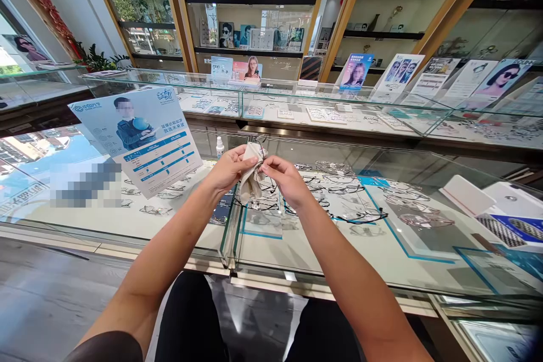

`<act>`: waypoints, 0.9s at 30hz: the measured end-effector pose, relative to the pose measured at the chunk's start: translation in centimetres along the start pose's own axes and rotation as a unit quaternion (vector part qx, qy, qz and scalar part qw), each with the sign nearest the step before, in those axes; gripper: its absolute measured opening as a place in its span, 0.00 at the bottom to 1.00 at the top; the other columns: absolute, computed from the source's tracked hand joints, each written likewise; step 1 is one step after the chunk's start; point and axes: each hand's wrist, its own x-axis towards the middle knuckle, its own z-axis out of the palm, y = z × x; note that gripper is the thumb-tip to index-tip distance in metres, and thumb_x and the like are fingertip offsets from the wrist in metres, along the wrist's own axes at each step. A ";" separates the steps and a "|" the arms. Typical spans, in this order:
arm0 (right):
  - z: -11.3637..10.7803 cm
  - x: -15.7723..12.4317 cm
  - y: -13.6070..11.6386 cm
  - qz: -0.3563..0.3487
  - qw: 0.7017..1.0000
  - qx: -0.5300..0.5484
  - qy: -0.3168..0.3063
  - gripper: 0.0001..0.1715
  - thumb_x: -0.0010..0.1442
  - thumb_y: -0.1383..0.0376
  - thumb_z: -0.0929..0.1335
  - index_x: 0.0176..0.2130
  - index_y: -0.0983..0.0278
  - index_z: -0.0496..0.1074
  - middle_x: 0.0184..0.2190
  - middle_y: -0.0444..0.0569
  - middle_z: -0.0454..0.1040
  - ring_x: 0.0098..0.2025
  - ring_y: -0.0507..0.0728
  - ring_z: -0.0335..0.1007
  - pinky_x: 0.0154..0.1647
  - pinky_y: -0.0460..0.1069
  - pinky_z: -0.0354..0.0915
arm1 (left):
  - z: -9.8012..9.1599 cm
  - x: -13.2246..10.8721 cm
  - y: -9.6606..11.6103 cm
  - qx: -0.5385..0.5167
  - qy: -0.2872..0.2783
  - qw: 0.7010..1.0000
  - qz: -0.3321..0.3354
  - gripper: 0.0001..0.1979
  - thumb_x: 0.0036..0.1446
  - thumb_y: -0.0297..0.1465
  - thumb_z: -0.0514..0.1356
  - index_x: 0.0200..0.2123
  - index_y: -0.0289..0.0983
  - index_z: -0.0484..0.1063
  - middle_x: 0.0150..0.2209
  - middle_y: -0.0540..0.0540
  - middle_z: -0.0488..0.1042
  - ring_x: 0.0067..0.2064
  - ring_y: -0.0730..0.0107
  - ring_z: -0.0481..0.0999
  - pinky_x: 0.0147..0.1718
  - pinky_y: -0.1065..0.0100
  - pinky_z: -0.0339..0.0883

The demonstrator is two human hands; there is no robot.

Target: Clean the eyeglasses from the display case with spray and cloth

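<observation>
In front of me, above the glass counter, my left hand point(230, 169) is closed on a pale cleaning cloth point(250, 185), its thumb pressing on the fabric. The cloth is folded around part of a pair of eyeglasses point(263, 151); only a thin dark piece of the frame shows at the cloth's right edge. My right hand point(284, 176) pinches the eyeglasses at that side, fingertips close to the cloth. The lenses are mostly hidden by cloth and fingers. Just behind my left hand stands a small white spray bottle point(219, 148).
Several eyeglasses point(362, 216) lie inside the glass display counter point(288, 260) below my hands. A printed sign point(163, 150) stands at the left. An open white box point(511, 201) sits on the right. Another display case point(280, 96) and shelves point(254, 51) are behind.
</observation>
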 end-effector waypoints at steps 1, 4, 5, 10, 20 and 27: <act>0.1 0.0 0.1 -0.001 1.000 0.002 0.002 0.21 0.53 0.48 0.81 0.31 0.60 0.78 0.32 0.43 0.76 0.39 0.56 0.69 0.47 0.52 0.64 | 0.1 0.0 0.0 0.008 -0.004 1.000 0.009 0.27 0.40 0.37 0.83 0.42 0.34 0.81 0.34 0.46 0.84 0.31 0.72 0.81 0.34 0.71 0.76; 0.3 0.0 0.2 0.003 1.000 0.010 -0.004 0.23 0.52 0.47 0.81 0.31 0.60 0.77 0.33 0.43 0.76 0.39 0.55 0.68 0.48 0.52 0.65 | 0.4 -0.1 -0.2 0.038 -0.002 0.998 0.049 0.26 0.42 0.38 0.83 0.41 0.34 0.80 0.34 0.46 0.84 0.31 0.72 0.80 0.34 0.71 0.75; 0.5 0.0 0.2 0.004 1.000 0.012 -0.010 0.24 0.52 0.46 0.81 0.31 0.60 0.77 0.33 0.43 0.76 0.40 0.56 0.69 0.49 0.52 0.66 | 0.5 -0.1 -0.3 0.044 0.002 0.997 0.061 0.26 0.41 0.39 0.83 0.40 0.34 0.79 0.33 0.46 0.83 0.31 0.73 0.79 0.33 0.72 0.74; 1.4 -0.5 0.1 0.002 0.999 -0.008 -0.035 0.26 0.55 0.44 0.80 0.30 0.61 0.73 0.33 0.43 0.74 0.40 0.56 0.69 0.49 0.53 0.66 | 0.9 -0.2 -1.4 0.047 0.044 0.992 0.109 0.27 0.44 0.47 0.81 0.35 0.36 0.75 0.29 0.50 0.80 0.27 0.76 0.75 0.27 0.75 0.69; 0.5 -0.2 -0.3 -0.005 1.000 0.011 -0.019 0.21 0.55 0.47 0.79 0.30 0.60 0.76 0.32 0.45 0.76 0.39 0.57 0.68 0.48 0.53 0.65 | 0.1 -0.3 0.4 0.053 -0.039 0.997 0.050 0.29 0.44 0.48 0.81 0.39 0.34 0.79 0.33 0.44 0.83 0.30 0.69 0.81 0.31 0.69 0.77; 1.7 -0.5 0.0 -0.003 0.999 -0.002 -0.039 0.26 0.55 0.44 0.79 0.28 0.59 0.72 0.33 0.44 0.75 0.40 0.57 0.68 0.48 0.53 0.66 | 1.2 -0.5 -1.1 0.036 0.049 0.990 0.131 0.27 0.48 0.51 0.78 0.34 0.35 0.76 0.27 0.48 0.80 0.23 0.77 0.74 0.23 0.75 0.69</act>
